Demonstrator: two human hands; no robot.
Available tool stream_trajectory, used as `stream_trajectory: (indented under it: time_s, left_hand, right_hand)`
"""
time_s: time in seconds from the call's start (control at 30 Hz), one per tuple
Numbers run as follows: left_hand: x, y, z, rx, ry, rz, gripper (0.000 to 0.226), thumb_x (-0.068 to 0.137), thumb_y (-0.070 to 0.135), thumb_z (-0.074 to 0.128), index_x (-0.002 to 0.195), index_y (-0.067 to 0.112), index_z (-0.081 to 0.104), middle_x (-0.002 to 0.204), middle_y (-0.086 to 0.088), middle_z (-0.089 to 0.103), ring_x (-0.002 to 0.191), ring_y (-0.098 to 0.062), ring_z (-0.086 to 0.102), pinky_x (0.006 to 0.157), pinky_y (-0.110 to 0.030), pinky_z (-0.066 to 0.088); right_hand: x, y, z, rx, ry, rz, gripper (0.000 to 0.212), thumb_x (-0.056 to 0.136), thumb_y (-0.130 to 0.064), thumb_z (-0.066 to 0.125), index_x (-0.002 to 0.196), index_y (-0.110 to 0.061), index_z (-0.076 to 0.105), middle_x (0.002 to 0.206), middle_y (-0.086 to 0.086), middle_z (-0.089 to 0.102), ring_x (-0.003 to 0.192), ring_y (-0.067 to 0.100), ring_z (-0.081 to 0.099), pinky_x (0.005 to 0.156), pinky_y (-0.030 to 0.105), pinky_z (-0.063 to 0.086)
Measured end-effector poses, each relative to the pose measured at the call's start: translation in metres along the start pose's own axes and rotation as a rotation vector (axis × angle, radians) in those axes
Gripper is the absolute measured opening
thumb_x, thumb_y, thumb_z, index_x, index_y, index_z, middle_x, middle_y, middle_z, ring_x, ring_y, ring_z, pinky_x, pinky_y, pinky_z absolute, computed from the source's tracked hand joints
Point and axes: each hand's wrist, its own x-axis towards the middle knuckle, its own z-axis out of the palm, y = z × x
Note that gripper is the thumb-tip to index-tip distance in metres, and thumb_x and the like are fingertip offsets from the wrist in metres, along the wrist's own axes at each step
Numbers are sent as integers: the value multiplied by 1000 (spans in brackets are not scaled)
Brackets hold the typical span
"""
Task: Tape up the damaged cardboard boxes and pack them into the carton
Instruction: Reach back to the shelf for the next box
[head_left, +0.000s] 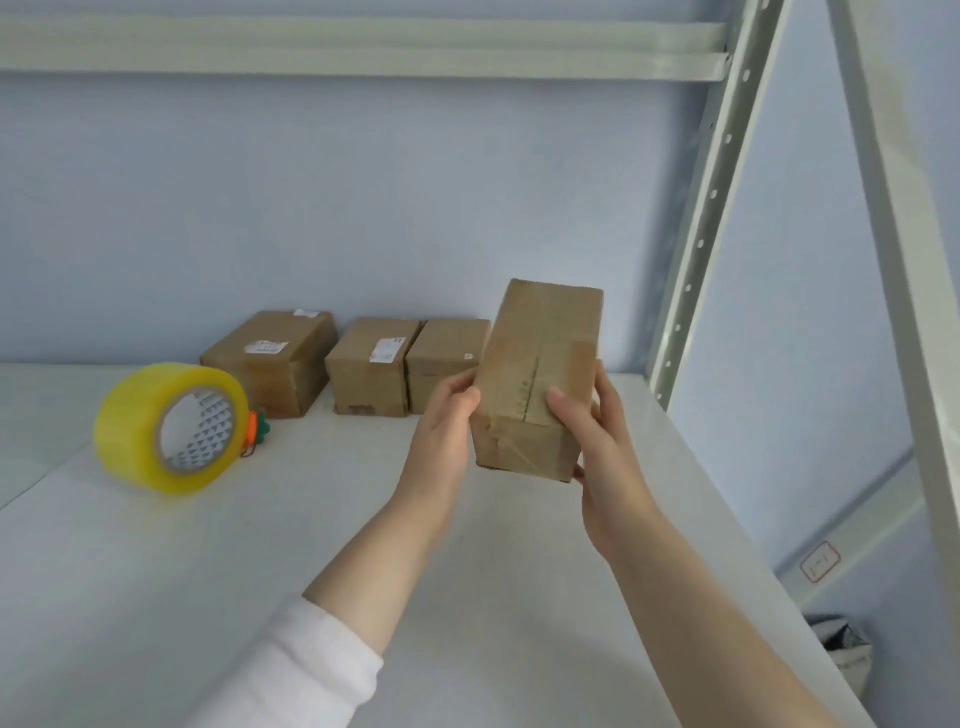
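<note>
I hold a long brown cardboard box (537, 358) up above the white shelf, its near end toward me, with clear tape across that end. My left hand (447, 436) grips its left side, thumb on the top face. My right hand (592, 441) grips its right side, thumb laid on the top near the seam. A roll of yellowish clear tape (171, 426) stands on edge at the left of the shelf. Three more cardboard boxes (272, 358) (370, 364) (441, 358) stand in a row against the back wall. No carton is in view.
The white shelf board (260, 545) spans the view. A small orange and green object (257, 431) lies behind the tape roll. Grey perforated rack posts (706, 208) rise at the right. A grey bag (841, 649) sits on the floor, lower right.
</note>
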Motion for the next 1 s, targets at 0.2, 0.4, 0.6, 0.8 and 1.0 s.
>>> stream_trajectory:
  time_s: [0.2, 0.4, 0.6, 0.8, 1.0]
  left_hand:
    - [-14, 14, -45, -207, 108, -23, 35, 91, 40, 53, 120, 21, 55, 110, 2, 69, 93, -9, 68, 75, -32, 57]
    - [-16, 16, -93, -424, -19, -219, 30, 98, 41, 38, 114, 27, 59, 109, -3, 71, 101, -19, 67, 82, -39, 56]
    - [-14, 36, -150, -224, -52, -131, 72, 66, 58, 67, 131, 31, 48, 106, 7, 66, 87, -13, 62, 66, -29, 51]
    - [-11, 32, -175, -344, -82, -104, 84, 58, 41, 78, 130, 44, 37, 110, 3, 65, 87, -17, 61, 66, -35, 52]
    - [-13, 24, -183, -170, -111, -128, 77, 56, 57, 79, 123, 35, 47, 120, 8, 60, 112, -12, 55, 90, -40, 45]
  right_hand:
    - [-22, 1, 42, -281, -59, -165, 70, 67, -66, 66, 129, -60, 34, 148, -17, 23, 134, -1, 25, 97, 11, 34]
    - [-18, 10, 70, 104, -150, -14, 81, 74, -38, 68, 144, -39, 26, 136, -14, 50, 116, 7, 56, 89, 27, 47]
    - [-23, 17, 100, 36, -198, -14, 65, 68, -29, 63, 128, -47, 48, 122, -17, 63, 108, 6, 61, 73, 20, 48]
    - [-32, 29, 112, -81, -187, -46, 63, 71, -41, 65, 130, -47, 45, 119, -23, 62, 109, 0, 59, 86, 27, 47]
    - [-30, 40, 98, 58, -81, 142, 59, 68, -40, 58, 122, -17, 55, 106, 6, 57, 97, 24, 52, 82, 38, 45]
